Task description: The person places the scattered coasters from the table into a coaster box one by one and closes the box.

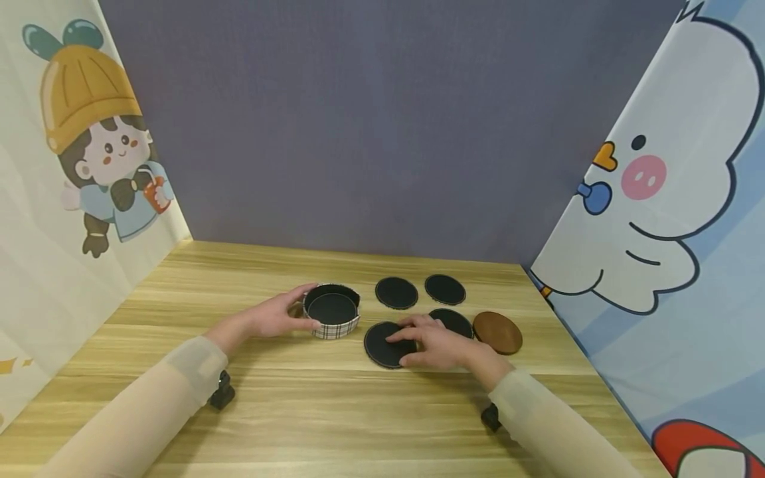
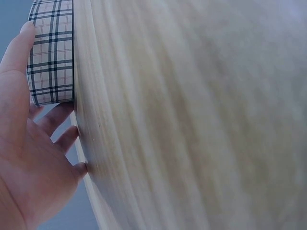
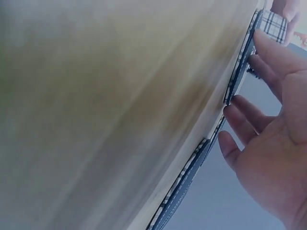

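A round plaid coaster holder (image 1: 339, 330) with a black inside and a notch in its rim stands on the table. My left hand (image 1: 277, 315) holds it at the left, thumb on the near wall and fingers round the far side; the left wrist view shows the plaid wall (image 2: 52, 52) close to the thumb. Right of the holder lies a flat black round coaster (image 1: 378, 345). The fingertips of my right hand (image 1: 439, 345) rest on this coaster, loosely bent. In the right wrist view the coaster (image 3: 242, 57) lies flat, its edge plaid.
Two black coasters lie behind, one left (image 1: 396, 293) and one right (image 1: 445, 289). Another black coaster (image 1: 452, 321) is partly hidden behind my right hand. A brown round disc (image 1: 497, 332) lies beside it. A grey panel (image 1: 358, 133) stands at the wooden table's (image 1: 335, 425) back edge.
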A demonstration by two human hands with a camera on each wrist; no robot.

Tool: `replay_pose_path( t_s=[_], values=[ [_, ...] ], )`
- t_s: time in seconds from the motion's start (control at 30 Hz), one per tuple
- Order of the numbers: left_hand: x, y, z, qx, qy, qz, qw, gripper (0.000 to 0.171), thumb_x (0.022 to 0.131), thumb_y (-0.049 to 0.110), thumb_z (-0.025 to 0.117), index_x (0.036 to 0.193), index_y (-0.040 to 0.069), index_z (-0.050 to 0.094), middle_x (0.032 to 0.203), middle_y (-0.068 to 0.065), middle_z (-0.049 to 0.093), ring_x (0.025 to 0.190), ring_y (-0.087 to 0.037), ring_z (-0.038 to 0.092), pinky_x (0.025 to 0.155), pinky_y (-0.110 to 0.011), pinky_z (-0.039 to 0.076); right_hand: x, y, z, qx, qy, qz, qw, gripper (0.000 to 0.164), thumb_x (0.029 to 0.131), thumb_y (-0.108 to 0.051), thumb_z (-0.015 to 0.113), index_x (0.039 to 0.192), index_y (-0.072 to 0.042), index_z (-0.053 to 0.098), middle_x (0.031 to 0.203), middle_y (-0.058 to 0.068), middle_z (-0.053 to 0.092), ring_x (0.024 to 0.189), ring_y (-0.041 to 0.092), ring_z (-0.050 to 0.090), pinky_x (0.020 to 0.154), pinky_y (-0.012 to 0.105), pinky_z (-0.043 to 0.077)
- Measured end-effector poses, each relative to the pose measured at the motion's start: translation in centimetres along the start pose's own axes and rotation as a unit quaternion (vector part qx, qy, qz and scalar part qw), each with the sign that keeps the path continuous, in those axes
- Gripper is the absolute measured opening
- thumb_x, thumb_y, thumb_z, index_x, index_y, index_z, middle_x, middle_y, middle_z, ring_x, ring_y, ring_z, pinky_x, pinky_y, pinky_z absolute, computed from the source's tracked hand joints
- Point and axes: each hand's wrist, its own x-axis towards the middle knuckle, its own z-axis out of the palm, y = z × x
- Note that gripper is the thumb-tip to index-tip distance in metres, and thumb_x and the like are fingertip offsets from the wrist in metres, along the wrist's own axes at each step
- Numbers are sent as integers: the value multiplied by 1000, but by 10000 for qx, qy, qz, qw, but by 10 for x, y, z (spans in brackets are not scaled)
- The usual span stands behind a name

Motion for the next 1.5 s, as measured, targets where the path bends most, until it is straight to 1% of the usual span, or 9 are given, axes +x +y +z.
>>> replay_pose_path(
  t_s=[0.13,0.2,0.37,0.63,0.77,0.93,1.2,1.37,1.5],
  values=[
    [-1,0,0,-73,-10,8,10000,109,97,50,84,177,15,19,170,-33,41,156,-55,43,127,-70,37,-2,-5,2,-83,20,-87,9999,50,104,-39,78,152,-33,67,171,14,43,161,43,35,130,77,23],
    [-1,1,0,-93,-15,19,10000,108,97,49,84,177,15,19,169,-33,42,155,-55,45,126,-70,39,-3,-7,2,-120,35,-144,9998,50,103,-38,80,151,-32,68,167,15,45,158,44,38,129,74,29],
    [-1,1,0,-36,1,46,10000,109,97,49,84,177,14,19,169,-34,42,155,-56,45,128,-72,35,-5,-13,1,-28,-21,-151,9999,51,101,-37,82,150,-30,69,164,15,46,156,40,38,124,64,41],
    [-2,2,0,-61,8,-9,10000,109,97,50,84,177,15,19,169,-33,43,156,-56,43,129,-72,33,-6,-15,5,73,-69,-195,9998,53,100,-41,83,151,-34,68,156,8,48,143,29,44,115,53,48],
    [-2,1,0,-37,6,0,10000,109,97,51,83,177,15,19,169,-32,43,156,-55,42,129,-73,32,-7,-15,7,57,-63,-259,9996,54,100,-41,83,151,-34,68,151,4,49,134,23,46,109,47,50],
    [-1,1,0,-23,1,22,10000,109,97,50,83,177,15,19,169,-33,42,157,-56,41,130,-73,31,-8,-17,7,53,-79,-289,9995,54,100,-40,83,151,-33,67,149,3,49,131,21,47,106,42,50],
    [-2,1,0,-54,-2,72,10000,108,98,48,83,177,14,19,169,-33,42,156,-56,43,130,-72,31,-10,-21,8,128,-118,-413,9990,53,101,-37,82,151,-28,68,143,1,49,120,16,46,99,32,48],
    [-1,0,0,-32,-1,84,10000,108,98,49,83,177,14,19,169,-32,42,156,-56,43,129,-72,31,-9,-20,8,79,-108,-424,9990,54,101,-39,82,152,-28,67,142,0,49,118,14,46,97,31,48],
    [0,-1,0,-20,-14,125,9999,108,98,49,83,177,13,18,168,-31,44,155,-55,45,129,-72,32,-8,-18,9,16,-75,-328,9994,62,100,-46,82,155,-26,63,144,-1,48,123,16,47,102,36,49]
  ],
)
